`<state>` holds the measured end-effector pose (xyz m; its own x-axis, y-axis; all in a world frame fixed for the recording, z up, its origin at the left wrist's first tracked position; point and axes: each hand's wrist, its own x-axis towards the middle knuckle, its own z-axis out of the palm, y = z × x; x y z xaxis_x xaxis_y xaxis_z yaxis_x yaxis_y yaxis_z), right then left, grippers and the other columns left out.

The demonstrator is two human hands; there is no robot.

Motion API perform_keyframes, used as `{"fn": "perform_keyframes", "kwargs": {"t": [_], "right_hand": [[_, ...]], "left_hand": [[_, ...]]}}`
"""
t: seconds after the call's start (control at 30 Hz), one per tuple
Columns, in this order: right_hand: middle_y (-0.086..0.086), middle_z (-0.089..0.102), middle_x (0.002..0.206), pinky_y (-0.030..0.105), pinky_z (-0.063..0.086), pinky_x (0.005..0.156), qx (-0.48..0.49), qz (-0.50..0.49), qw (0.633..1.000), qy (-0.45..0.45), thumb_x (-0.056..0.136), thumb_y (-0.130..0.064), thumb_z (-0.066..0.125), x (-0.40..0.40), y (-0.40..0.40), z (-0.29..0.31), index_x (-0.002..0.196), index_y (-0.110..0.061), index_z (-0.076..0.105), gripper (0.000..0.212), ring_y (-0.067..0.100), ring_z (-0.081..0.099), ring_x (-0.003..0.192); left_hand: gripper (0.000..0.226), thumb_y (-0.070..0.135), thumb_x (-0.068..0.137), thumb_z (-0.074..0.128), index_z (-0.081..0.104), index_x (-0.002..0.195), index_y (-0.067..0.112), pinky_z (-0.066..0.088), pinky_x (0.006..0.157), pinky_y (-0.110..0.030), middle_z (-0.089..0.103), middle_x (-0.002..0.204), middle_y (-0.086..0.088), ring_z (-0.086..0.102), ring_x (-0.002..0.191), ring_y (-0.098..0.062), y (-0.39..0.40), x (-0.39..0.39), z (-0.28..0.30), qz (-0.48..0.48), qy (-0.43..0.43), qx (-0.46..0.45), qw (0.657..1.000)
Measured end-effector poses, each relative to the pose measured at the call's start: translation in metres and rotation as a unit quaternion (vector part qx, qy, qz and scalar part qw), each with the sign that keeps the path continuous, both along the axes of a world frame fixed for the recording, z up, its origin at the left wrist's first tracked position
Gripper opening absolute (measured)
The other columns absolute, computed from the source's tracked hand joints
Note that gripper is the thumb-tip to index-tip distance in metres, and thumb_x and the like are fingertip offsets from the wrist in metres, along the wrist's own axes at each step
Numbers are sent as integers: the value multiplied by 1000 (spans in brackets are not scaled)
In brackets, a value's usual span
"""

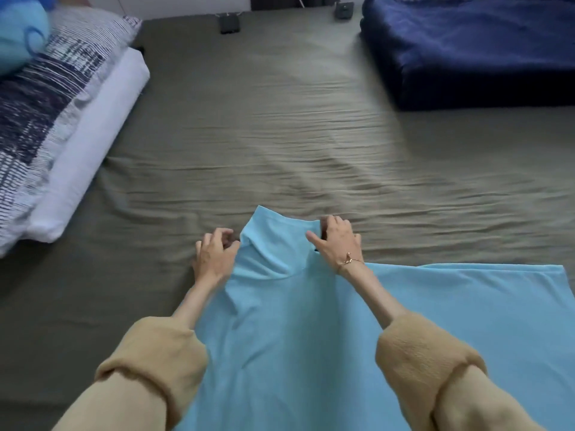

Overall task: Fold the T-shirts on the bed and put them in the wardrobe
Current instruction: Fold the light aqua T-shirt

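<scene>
Both hands (214, 255) (337, 241) grip T-shirt (280, 337), lengthwise away.

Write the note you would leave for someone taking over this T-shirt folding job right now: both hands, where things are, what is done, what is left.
Left hand: pinches the left edge of the light blue T-shirt.
Right hand: grips the far end of it.
The shirt lies on the olive bed sheet, spread toward the right, bunched between the hands.
Done: no finished fold shows.
Left: fold it, then put it in the wardrobe, which is out of view.
</scene>
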<state>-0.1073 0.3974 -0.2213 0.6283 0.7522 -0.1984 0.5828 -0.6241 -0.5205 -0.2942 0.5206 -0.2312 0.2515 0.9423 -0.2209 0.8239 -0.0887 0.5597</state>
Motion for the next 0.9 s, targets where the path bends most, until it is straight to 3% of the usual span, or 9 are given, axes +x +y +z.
{"fn": "perform_keyframes", "kwargs": {"t": [0.13,0.27,0.43,0.57,0.67,0.73,0.8,0.9], "right_hand": [[6,54,126,40,33,97,-42,31,998,44,86,-37,62,0,37,-2,124,-11,47,48,24,41,124],[12,60,120,38,38,98,-19,10,993,112,87,-30,64,21,39,-10,118,-9,58,38,28,50,118],[19,62,100,39,39,83,40,10,996,77,93,-24,56,20,34,-25,103,-2,52,25,33,54,99],[20,58,106,34,34,80,68,9,997,46,94,-14,51,20,33,-28,105,4,49,21,33,51,101],[22,53,113,32,32,86,66,-7,997,34,96,-11,45,19,34,-27,107,5,48,19,33,46,107],[22,49,114,35,32,89,65,-20,997,21,97,-12,42,15,34,-28,108,5,47,20,33,43,109],[22,47,115,35,32,89,74,-36,996,18,98,-12,40,12,33,-27,109,4,47,20,32,42,110],[24,49,117,32,29,95,86,-41,995,33,98,-7,38,13,32,-24,109,8,47,21,33,42,112]], "left_hand": [[38,65,84,50,63,92,31,23,106,-46,58,108,3,43,116,-21,23,14,9,-65,17,-90,994],[23,45,90,52,60,88,24,21,91,-41,53,82,9,50,111,-21,30,41,4,-105,-21,-71,992],[21,41,97,42,53,84,29,16,76,-36,46,68,13,48,103,-16,31,53,-11,-106,-37,37,993],[17,38,97,45,56,107,29,20,82,-37,56,101,9,54,102,-17,31,59,-19,-120,-29,107,986],[35,39,97,45,47,127,23,26,93,-38,45,121,-6,54,106,-26,26,63,-14,-93,20,135,986],[38,36,97,45,47,131,19,25,98,-39,44,127,-7,49,115,-24,12,64,-10,-75,15,217,973],[42,32,100,38,41,140,18,13,111,-44,39,142,-2,38,131,-19,-10,63,-11,-139,13,263,955],[56,38,103,20,0,152,21,-20,111,-49,-4,159,8,-5,146,-7,-30,59,-26,-252,97,163,949]]}}
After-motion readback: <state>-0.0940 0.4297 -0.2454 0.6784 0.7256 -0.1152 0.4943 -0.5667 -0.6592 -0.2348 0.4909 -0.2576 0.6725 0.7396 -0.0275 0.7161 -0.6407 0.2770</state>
